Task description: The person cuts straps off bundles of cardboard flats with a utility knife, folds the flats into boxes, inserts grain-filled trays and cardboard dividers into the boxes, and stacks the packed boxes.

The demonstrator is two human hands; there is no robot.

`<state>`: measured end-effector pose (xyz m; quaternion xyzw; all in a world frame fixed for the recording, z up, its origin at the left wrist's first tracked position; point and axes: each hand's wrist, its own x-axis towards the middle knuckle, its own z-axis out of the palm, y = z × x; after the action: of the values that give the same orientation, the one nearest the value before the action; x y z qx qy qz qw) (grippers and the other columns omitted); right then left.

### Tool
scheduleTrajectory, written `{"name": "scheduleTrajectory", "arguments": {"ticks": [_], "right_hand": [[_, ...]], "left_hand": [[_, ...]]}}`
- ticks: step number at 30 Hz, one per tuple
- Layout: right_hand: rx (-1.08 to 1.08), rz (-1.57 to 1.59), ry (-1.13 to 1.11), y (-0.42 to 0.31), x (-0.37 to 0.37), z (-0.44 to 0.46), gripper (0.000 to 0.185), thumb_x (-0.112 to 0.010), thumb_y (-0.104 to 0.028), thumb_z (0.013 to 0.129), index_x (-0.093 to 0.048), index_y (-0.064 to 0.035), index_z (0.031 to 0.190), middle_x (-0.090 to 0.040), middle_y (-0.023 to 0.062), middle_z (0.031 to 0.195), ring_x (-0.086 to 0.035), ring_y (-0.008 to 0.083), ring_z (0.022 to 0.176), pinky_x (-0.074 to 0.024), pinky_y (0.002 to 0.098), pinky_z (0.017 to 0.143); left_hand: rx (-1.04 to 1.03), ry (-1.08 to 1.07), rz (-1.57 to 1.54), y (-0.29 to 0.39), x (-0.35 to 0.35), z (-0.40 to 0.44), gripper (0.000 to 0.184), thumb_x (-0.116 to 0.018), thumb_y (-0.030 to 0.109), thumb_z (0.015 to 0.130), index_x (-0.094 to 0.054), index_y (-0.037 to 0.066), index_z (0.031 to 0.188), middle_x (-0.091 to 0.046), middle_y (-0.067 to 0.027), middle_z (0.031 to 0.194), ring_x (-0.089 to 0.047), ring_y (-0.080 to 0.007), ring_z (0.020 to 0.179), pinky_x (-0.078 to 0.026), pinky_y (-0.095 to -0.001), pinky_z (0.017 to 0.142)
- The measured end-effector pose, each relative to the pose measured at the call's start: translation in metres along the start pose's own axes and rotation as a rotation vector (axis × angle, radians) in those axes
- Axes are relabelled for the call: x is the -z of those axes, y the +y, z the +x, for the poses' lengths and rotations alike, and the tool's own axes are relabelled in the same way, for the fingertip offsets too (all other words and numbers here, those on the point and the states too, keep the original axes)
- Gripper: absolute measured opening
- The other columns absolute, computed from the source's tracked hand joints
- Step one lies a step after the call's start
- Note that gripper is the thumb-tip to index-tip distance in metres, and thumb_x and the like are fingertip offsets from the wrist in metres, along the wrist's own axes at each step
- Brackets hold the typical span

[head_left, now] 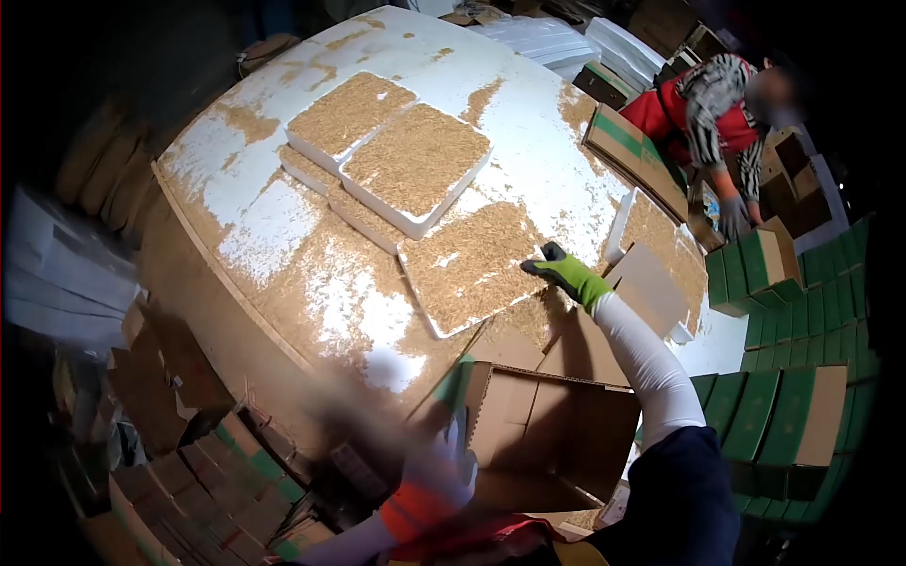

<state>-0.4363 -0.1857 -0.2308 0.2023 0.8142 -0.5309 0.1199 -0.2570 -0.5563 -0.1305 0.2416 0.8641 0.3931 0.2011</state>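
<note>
My right hand [571, 274], in a green and black glove, has its thumb and fingers at the right edge of a shallow white tray [437, 330] filled with tan flakes like wood shavings. The tray's near side lies close to an open cardboard box [557, 439] with raised flaps. My left hand [451, 462] is low in the view at the box's left side, below a white sleeve with an orange band. It is blurred, and its fingers are hidden.
More flake-filled white trays [415, 160] stand stacked farther back on the white table [293, 217], which is strewn with flakes. Another tray [661, 236] sits at the right. Green cartons [769, 415] are stacked beside it; a co-worker [727, 123] bends near a carton.
</note>
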Motion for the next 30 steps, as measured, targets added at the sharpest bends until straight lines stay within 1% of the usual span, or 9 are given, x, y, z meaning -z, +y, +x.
{"name": "scheduleTrajectory", "arguments": {"ticks": [5,8,11,13,14,16,20,26,30], "right_hand": [[-0.076,0.008,0.027,-0.022,-0.012,-0.002,0.108,-0.087,-0.046,0.061,-0.033,0.0131,0.133,-0.048,0.0252,0.125,-0.047,0.0303,0.119,-0.0401,0.0343,0.099],[0.123,0.364,-0.205,-0.015,0.007,-0.005,0.098,-0.082,-0.035,0.072,-0.026,0.0076,0.14,-0.046,0.0278,0.134,-0.045,0.0329,0.126,-0.0375,0.0366,0.106],[0.111,0.275,-0.08,-0.04,0.053,-0.038,0.091,-0.078,-0.027,0.077,-0.025,0.0077,0.142,-0.052,0.0233,0.13,-0.05,0.0263,0.123,-0.0383,0.0318,0.104],[0.109,-0.025,0.183,-0.048,0.091,-0.081,0.085,-0.075,-0.025,0.079,-0.028,0.0064,0.142,-0.054,0.0194,0.13,-0.052,0.022,0.12,-0.0389,0.0284,0.102],[0.144,0.236,0.085,-0.04,0.112,-0.098,0.08,-0.073,-0.03,0.081,-0.033,0.0038,0.142,-0.054,0.016,0.131,-0.051,0.0198,0.12,-0.039,0.0294,0.101],[0.193,0.324,0.183,-0.064,0.127,-0.165,0.073,-0.07,-0.033,0.084,-0.039,0.0017,0.139,-0.058,0.0117,0.124,-0.053,0.0175,0.114,-0.0386,0.0294,0.1],[0.203,0.23,0.408,-0.068,0.141,-0.273,0.056,-0.062,-0.035,0.089,-0.048,-0.0006,0.132,-0.059,0.0082,0.12,-0.053,0.0178,0.11,-0.0382,0.0282,0.097],[-0.028,0.51,0.537,-0.063,0.059,-0.397,0.07,-0.066,-0.026,0.087,-0.034,0.006,0.14,-0.057,0.0166,0.125,-0.054,0.0211,0.116,-0.0407,0.0318,0.1],[-0.101,0.516,0.578,-0.045,0.0,-0.414,0.065,-0.073,-0.011,0.081,-0.042,-0.0001,0.137,-0.065,0.0038,0.097,-0.059,0.0078,0.076,-0.0478,0.0211,0.063]], "left_hand": [[-0.115,-0.145,0.367,-0.037,-0.042,-0.005,0.069,-0.058,0.02,0.083,-0.03,-0.001,0.142,-0.058,-0.0236,0.11,-0.061,-0.033,0.077,-0.05,-0.0385,0.065],[0.205,-0.002,0.236,-0.068,-0.074,-0.022,0.063,-0.057,0.021,0.083,-0.037,0.001,0.139,-0.055,-0.024,0.116,-0.06,-0.0333,0.084,-0.05,-0.0367,0.072],[0.182,-0.128,-1.243,-0.056,-0.046,-0.011,0.053,-0.042,0.01,0.091,-0.034,0.005,0.143,-0.055,-0.0119,0.121,-0.056,-0.0217,0.101,-0.047,-0.0325,0.087],[0.054,-0.052,-0.42,-0.041,-0.032,-0.001,0.057,-0.05,0.015,0.089,-0.034,0.004,0.142,-0.057,-0.0133,0.113,-0.058,-0.0252,0.093,-0.049,-0.0341,0.078],[-0.036,0.0,-0.015,-0.035,-0.029,0.001,0.059,-0.053,0.017,0.088,-0.033,0.003,0.142,-0.059,-0.014,0.109,-0.059,-0.0269,0.089,-0.05,-0.035,0.074],[-0.165,0.082,-0.033,-0.042,-0.036,0.005,0.066,-0.061,0.024,0.084,-0.036,0.002,0.14,-0.061,-0.017,0.093,-0.06,-0.0322,0.076,-0.05,-0.039,0.067],[0.291,-0.219,0.187,-0.009,-0.021,0.018,0.057,-0.053,0.022,0.087,-0.037,0.008,0.14,-0.064,-0.0241,0.101,-0.061,-0.0428,0.089,-0.05,-0.0473,0.076],[-0.032,-0.037,0.079,-0.005,-0.024,0.041,0.059,-0.055,0.026,0.09,-0.035,0.006,0.141,-0.062,-0.0254,0.109,-0.061,-0.0425,0.097,-0.05,-0.0444,0.082],[-0.279,0.024,0.003,-0.03,-0.038,0.055,0.055,-0.052,0.016,0.091,-0.036,0.005,0.142,-0.067,-0.0208,0.099,-0.066,-0.0327,0.083,-0.051,-0.0407,0.073]]}}
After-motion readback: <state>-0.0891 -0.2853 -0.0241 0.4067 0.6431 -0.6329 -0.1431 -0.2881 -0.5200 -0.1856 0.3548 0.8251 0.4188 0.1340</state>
